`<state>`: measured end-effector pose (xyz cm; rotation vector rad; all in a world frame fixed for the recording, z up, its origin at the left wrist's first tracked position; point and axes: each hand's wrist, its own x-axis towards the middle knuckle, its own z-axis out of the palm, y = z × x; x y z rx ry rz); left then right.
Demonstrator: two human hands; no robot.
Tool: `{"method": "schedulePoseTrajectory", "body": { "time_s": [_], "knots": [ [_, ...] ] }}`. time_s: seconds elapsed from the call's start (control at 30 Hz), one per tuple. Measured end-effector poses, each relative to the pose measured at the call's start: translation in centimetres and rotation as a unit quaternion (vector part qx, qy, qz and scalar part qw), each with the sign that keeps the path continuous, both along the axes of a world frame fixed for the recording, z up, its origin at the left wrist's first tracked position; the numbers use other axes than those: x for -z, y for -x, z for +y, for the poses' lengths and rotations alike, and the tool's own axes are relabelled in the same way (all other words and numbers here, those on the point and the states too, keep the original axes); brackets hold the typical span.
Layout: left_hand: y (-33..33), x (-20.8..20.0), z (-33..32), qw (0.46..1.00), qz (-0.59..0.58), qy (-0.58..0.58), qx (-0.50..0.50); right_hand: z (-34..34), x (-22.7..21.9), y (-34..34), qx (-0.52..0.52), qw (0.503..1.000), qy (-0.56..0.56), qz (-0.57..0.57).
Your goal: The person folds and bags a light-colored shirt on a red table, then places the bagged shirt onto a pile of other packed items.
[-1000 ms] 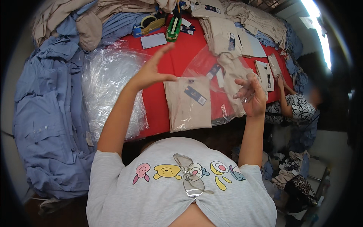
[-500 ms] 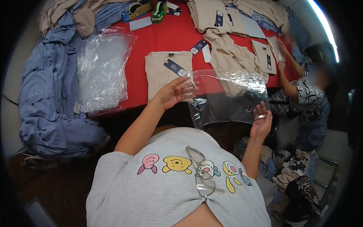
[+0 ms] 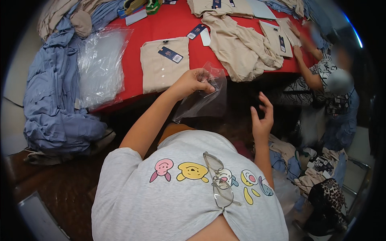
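My left hand point(image 3: 196, 83) pinches the edge of a clear plastic bag point(image 3: 207, 106), which hangs down in front of the table edge. To its right, my right hand point(image 3: 262, 117) is raised with fingers apart and nothing in it. Just beyond my left forearm lies a folded beige shirt point(image 3: 155, 68), buttons up, with a dark blue hang tag point(image 3: 170, 54) on it. A loosely heaped beige garment point(image 3: 241, 48) lies farther right on the red-covered table point(image 3: 134, 60).
Clear plastic bags point(image 3: 100, 66) lie in a stack at left, beside a long heap of blue garments point(image 3: 52, 100). A green tape dispenser point(image 3: 153, 7) stands at the back. At right, a co-worker's hands point(image 3: 298, 50) rest by a folded beige shirt point(image 3: 277, 40). More clothes point(image 3: 317, 176) are heaped low right.
My right hand has let go of the bag's right side and stands apart from it. The bag, stretched wide before, now hangs from my left hand alone. The view has shifted slightly.
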<state>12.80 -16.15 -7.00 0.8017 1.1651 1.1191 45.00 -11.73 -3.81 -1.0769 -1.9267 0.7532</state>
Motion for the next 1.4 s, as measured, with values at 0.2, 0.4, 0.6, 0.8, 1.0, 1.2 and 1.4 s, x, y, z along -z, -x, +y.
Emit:
{"method": "schedulePoseTrajectory", "body": {
  "time_s": [0.2,0.4,0.6,0.8,1.0,1.2,1.4],
  "knots": [
    [-2.0,-2.0,1.6,0.998,0.039,0.039,-0.027,-0.3,-5.8,10.1,-0.248,0.944,-0.164,-0.144],
    [-4.2,6.2,-2.0,0.939,-0.181,0.141,-0.255,-5.5,-0.1,12.4,-0.19,0.879,-0.03,-0.437],
    [-5.7,10.1,-6.9,0.86,-0.358,0.235,-0.276,-4.9,6.3,7.5,-0.149,0.896,-0.143,-0.393],
    [-5.7,8.0,-12.0,0.981,0.008,-0.022,-0.193,-2.1,7.1,6.4,-0.363,0.914,0.071,-0.165],
    [0.9,4.4,-12.1,0.972,0.214,-0.097,-0.004,-0.3,5.6,7.4,-0.529,0.705,0.473,-0.023],
    [4.8,5.4,-13.3,0.986,-0.029,0.131,0.098,1.4,6.1,12.5,-0.564,0.632,0.529,-0.054],
    [5.5,6.2,-14.8,0.994,-0.104,-0.023,-0.032,3.6,8.4,16.5,-0.531,0.623,0.564,-0.104]
  ]
}}
